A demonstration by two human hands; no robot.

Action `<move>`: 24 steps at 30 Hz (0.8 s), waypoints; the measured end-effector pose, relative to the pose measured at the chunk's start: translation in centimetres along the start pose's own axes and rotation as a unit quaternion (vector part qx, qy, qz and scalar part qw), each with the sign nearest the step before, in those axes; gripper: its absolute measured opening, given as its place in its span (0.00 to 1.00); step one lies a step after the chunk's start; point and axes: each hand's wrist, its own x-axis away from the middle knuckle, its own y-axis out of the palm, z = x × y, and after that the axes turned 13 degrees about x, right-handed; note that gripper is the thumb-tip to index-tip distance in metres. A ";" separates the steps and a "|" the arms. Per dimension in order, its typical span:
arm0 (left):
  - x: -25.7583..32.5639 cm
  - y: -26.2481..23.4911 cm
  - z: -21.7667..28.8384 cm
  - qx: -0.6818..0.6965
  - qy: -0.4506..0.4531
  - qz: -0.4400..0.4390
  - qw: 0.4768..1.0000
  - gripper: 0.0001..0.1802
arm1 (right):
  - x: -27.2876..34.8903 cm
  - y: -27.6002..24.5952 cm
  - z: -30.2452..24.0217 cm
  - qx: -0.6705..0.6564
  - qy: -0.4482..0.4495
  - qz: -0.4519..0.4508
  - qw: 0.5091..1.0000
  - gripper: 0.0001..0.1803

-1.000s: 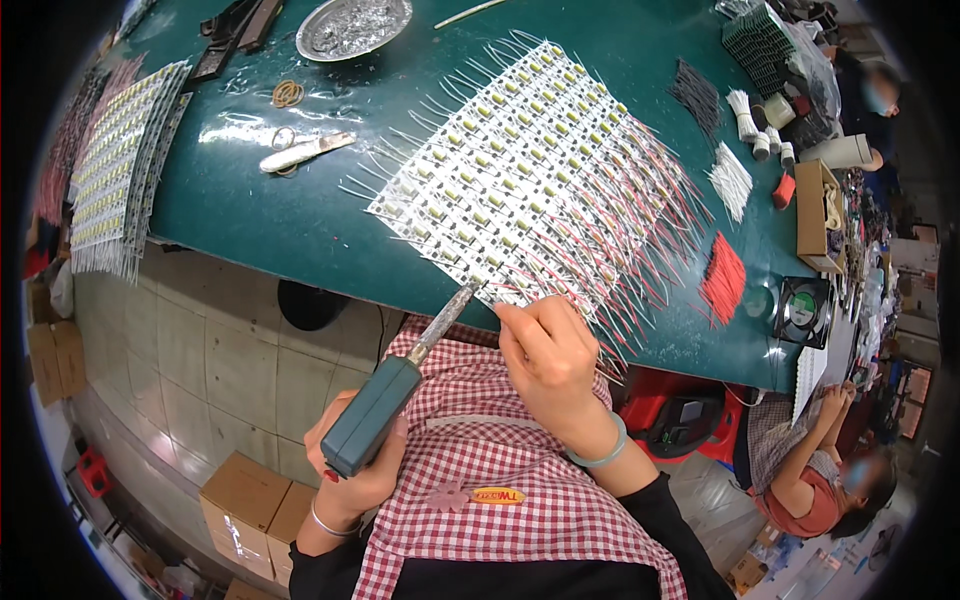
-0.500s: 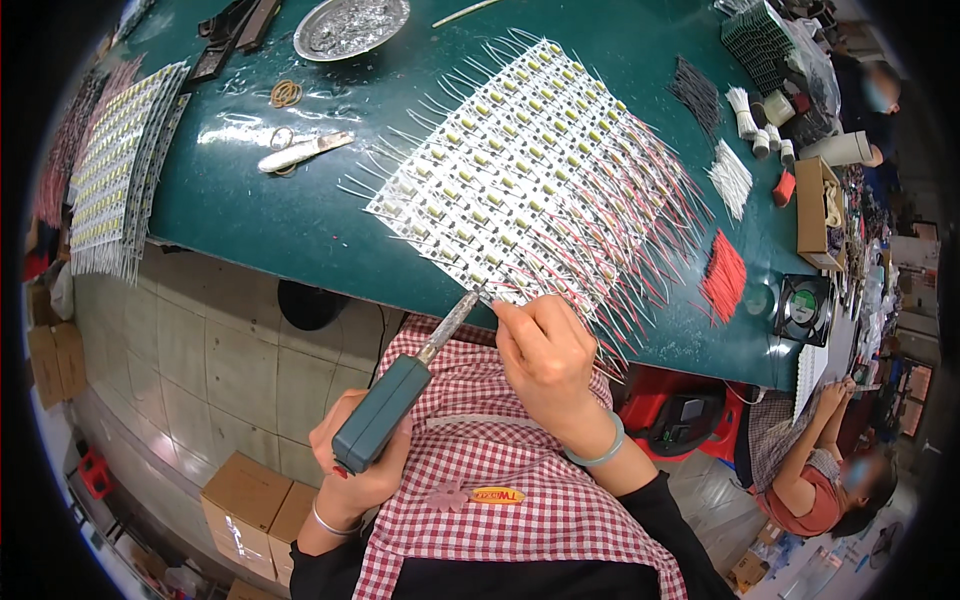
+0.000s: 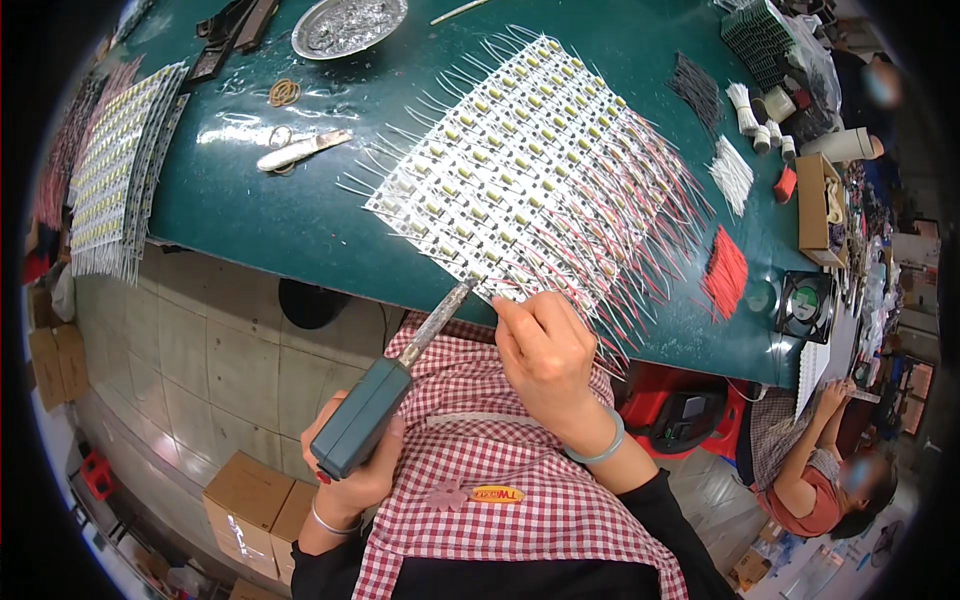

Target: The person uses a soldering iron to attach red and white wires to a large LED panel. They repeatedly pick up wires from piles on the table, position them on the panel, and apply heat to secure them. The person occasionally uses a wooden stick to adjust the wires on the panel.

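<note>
My left hand grips a soldering iron with a dark green handle; its metal tip touches the near edge of a white panel of LED strips. Red and white wire leads stick out from the panel's sides on the green table. My right hand pinches something thin at that same near edge, right beside the iron's tip; what it holds is too small to make out.
A bundle of red wires, white wire bundles, a metal dish of solder scraps, a cutting tool and another strip panel lie on the table. Another person sits at right. Cardboard boxes stand on the floor.
The iron's tip and my right hand have moved slightly up to the panel's near edge. Little else differs.
</note>
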 end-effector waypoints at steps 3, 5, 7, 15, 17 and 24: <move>0.0 0.1 0.1 0.018 -0.018 0.014 1.000 0.12 | 0.1 0.1 0.0 -0.002 0.002 0.002 1.000 0.12; 0.0 0.3 0.2 0.029 -0.026 0.027 0.999 0.13 | 0.1 0.0 0.1 -0.001 0.002 -0.002 1.000 0.12; -0.2 0.5 0.4 0.031 -0.024 0.038 0.999 0.13 | 0.1 -0.1 0.2 -0.002 0.004 -0.006 1.000 0.12; -6.9 -0.8 2.2 0.243 -0.050 0.219 0.943 0.21 | 0.2 -4.5 1.4 -0.064 0.028 -0.051 0.996 0.12; -11.0 -2.5 1.9 0.295 -0.001 0.239 0.925 0.19 | -0.6 -7.1 1.9 -0.102 0.070 -0.074 0.989 0.11; -26.2 -12.9 -5.3 0.539 -0.086 0.251 0.799 0.12 | -2.5 -12.1 7.6 -0.046 0.201 0.029 0.978 0.09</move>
